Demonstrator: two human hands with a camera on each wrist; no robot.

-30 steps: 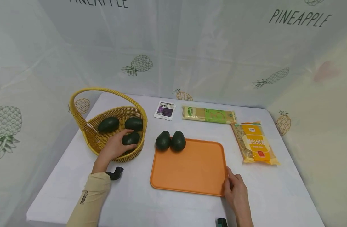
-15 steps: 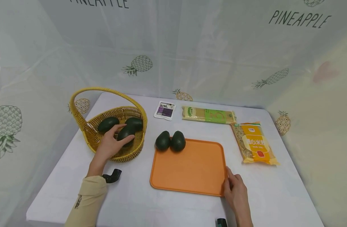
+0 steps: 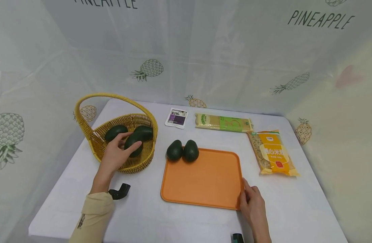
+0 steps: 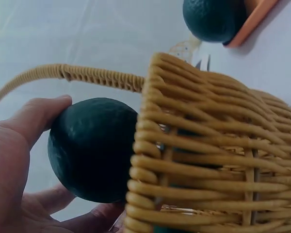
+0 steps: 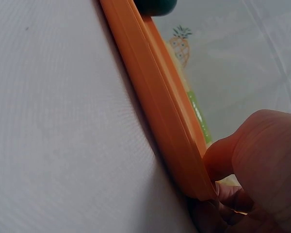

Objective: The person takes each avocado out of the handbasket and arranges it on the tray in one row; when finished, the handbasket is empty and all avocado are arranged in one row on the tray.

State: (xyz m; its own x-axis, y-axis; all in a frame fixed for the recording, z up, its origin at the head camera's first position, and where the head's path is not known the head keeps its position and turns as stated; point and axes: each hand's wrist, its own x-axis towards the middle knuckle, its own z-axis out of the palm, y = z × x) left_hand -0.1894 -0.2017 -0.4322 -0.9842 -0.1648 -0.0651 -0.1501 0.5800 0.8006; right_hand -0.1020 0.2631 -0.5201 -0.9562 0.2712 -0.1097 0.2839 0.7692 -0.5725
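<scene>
I should guide the avocado, grasped by left hand, gently clear of basket, right hand seemingly pinching the tray.

Pale, creased sheeting printed with pineapples and the word PINEAPPLE hangs behind and along both sides of a white desk, in soft, even light.

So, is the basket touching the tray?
Apart. The head view shows it: a strip of white table lies between the basket and the tray.
</scene>
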